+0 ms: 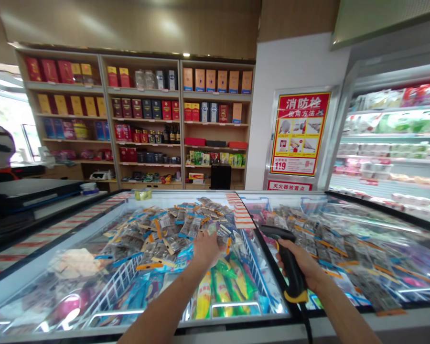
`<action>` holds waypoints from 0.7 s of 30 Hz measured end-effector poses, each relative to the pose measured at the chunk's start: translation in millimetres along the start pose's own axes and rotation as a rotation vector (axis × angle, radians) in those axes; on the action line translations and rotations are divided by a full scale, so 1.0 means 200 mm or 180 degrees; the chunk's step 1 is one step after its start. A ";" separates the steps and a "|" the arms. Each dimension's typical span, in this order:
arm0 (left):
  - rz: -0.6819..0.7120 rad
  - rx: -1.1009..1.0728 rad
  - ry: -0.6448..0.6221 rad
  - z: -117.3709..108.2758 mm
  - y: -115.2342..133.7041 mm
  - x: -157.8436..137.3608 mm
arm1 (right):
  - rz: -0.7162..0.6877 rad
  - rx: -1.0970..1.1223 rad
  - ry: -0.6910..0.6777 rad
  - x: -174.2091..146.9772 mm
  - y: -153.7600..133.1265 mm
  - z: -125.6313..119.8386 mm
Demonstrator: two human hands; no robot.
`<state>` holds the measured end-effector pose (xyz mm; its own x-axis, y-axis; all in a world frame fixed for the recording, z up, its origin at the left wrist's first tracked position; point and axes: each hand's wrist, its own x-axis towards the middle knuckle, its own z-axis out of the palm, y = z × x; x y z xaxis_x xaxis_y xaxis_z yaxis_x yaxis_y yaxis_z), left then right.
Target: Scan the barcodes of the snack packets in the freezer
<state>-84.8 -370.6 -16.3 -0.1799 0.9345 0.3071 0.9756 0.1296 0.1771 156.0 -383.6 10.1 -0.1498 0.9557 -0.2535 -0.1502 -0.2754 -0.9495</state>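
My right hand (299, 263) is wrapped round the grip of a black and yellow barcode scanner (294, 274), its head pointing left and its cable hanging down. My left hand (207, 247) reaches over the pile of small clear packets (165, 229) with orange and blue edges. Its thumb is apart from the fingers, and the fingertips are at the packets, partly hidden from me. The packets lie heaped on the glass top of a chest freezer (200, 329). Under the glass, beneath my left forearm, are yellow and green ice pop packs (222, 291) in a white wire basket (252, 258).
More packets (318, 234) are spread over the freezer's right half. A strip of price labels (240, 210) runs along the middle divider. Shelves (143, 117) of boxed goods stand behind, with a red fire hydrant notice (301, 134) beside them. An open chiller (394, 143) is at right.
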 end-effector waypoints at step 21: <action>-0.0122 -0.1092 -0.0588 0.13 0.19 0.19 | -0.0021 -0.0228 -0.0114 -0.06 0.00 -0.02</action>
<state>-50.5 -322.0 -22.4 -0.1594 0.9791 0.1263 0.8643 0.0766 0.4970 161.8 -394.4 12.5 -0.1842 0.9528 -0.2415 -0.0812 -0.2596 -0.9623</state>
